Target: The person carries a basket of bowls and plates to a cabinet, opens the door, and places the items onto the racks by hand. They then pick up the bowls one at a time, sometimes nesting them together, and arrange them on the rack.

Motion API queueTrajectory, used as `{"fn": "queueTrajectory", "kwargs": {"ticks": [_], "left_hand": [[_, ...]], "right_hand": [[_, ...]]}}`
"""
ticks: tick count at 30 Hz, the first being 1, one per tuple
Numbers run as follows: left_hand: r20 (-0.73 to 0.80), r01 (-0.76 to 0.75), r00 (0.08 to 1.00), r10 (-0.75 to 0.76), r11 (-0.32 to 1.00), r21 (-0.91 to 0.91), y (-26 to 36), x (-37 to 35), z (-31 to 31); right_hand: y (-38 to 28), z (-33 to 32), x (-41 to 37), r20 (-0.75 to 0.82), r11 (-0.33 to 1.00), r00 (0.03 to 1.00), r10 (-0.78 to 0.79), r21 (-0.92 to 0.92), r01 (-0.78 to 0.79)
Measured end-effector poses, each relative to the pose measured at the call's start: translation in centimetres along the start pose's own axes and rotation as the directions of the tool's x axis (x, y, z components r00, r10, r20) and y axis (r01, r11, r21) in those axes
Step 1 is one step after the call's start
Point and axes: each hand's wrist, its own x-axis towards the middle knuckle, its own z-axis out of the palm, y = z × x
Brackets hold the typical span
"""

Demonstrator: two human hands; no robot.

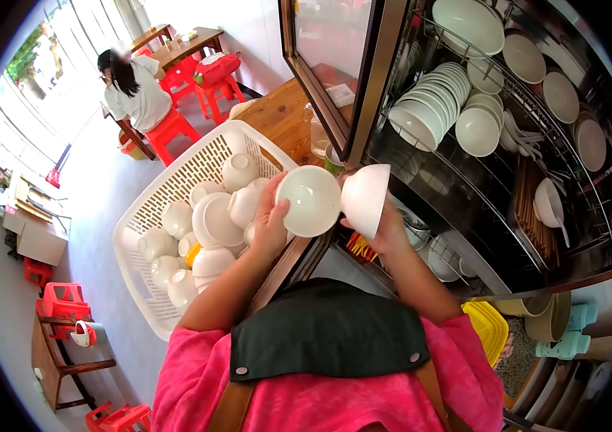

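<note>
My left hand [268,219] grips a white bowl [309,200], its hollow facing the camera, just right of the white plastic basket [169,187]. My right hand [387,229] holds a second white bowl [365,197] by its base, tilted on its side, in front of the open cabinet. The two bowls nearly touch. The basket holds several white bowls and cups [214,219], most upside down.
The open cabinet has wire racks with rows of white plates [432,101], bowls [477,131], spoons and chopsticks [533,209]. A yellow basket [486,327] lies low on the right. A seated person [137,90] is at a far table with red stools [173,129].
</note>
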Motion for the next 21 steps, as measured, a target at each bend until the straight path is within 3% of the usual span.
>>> {"fn": "queueTrajectory", "kwargs": {"ticks": [1,3,5,7,10,12,13,14,15,16,17,19,20,21], "left_hand": [[0.03,-0.005,1.0,0.004,0.999,0.037,-0.1,-0.2,0.6],[0.108,-0.073,0.993,0.057,0.986,0.147,-1.4,-0.7,1.9],[0.129,-0.169,0.983,0.131,0.922,0.349,-1.7,-1.1,3.4],[0.079,0.004,0.997,-0.022,0.976,0.218,-1.6,-1.1,4.6],[0.073,-0.08,0.995,0.064,0.965,0.251,-1.4,-1.1,5.4],[0.112,-0.111,0.99,0.086,0.965,0.238,-1.2,-1.0,5.7],[0.15,-0.145,0.982,0.111,0.96,0.239,-1.0,-0.7,5.8],[0.155,-0.152,0.982,0.111,0.945,0.288,-0.6,-0.7,6.1],[0.175,-0.154,0.979,0.108,0.949,0.276,-0.6,-0.7,6.2],[0.154,-0.15,0.982,0.106,0.939,0.309,-0.5,-0.6,6.4],[0.138,-0.149,0.984,0.108,0.93,0.337,-0.5,-0.4,6.7],[0.086,-0.04,0.996,0.017,0.963,0.266,-0.4,-0.3,7.3],[0.09,0.016,0.995,-0.036,0.977,0.211,-0.4,0.1,7.4],[0.093,0.08,0.991,-0.096,0.983,0.163,-0.3,0.2,7.4]], "right_hand": [[-0.4,0.1,-0.2,-0.003,1.0,1.0,0.004,-0.002,-0.004],[-0.6,0.3,-0.4,-0.368,0.93,0.895,-0.253,-0.346,0.121],[-0.5,1.7,-1.2,-0.325,0.78,0.839,-0.436,-0.601,0.173],[-1.0,0.8,-1.7,-0.37,0.871,0.868,-0.331,-0.474,0.129],[-3.0,-0.2,-2.6,-0.469,0.923,0.832,-0.296,-0.366,0.122],[-4.8,-0.5,-3.2,-0.572,0.895,0.699,-0.43,-0.37,0.248],[-6.2,-0.8,-3.5,-0.554,0.833,0.633,-0.54,-0.461,0.308],[-7.8,-1.0,-3.7,-0.431,0.712,0.596,-0.678,-0.587,0.385],[-9.5,-0.1,-3.7,-0.376,0.571,0.463,-0.803,-0.708,0.416],[-11.4,0.0,-3.7,-0.21,0.345,0.328,-0.921,-0.833,0.432],[-13.6,-0.2,-3.7,-0.009,0.083,0.196,-0.981,-0.924,0.374],[-18.2,-1.0,-3.0,0.325,-0.299,0.057,-0.944,-0.916,0.268],[-20.1,-0.5,-3.1,0.479,-0.476,0.109,-0.871,-0.878,0.057],[-22.1,-1.5,-2.7,0.496,-0.524,0.214,-0.841,-0.846,-0.097]]}}
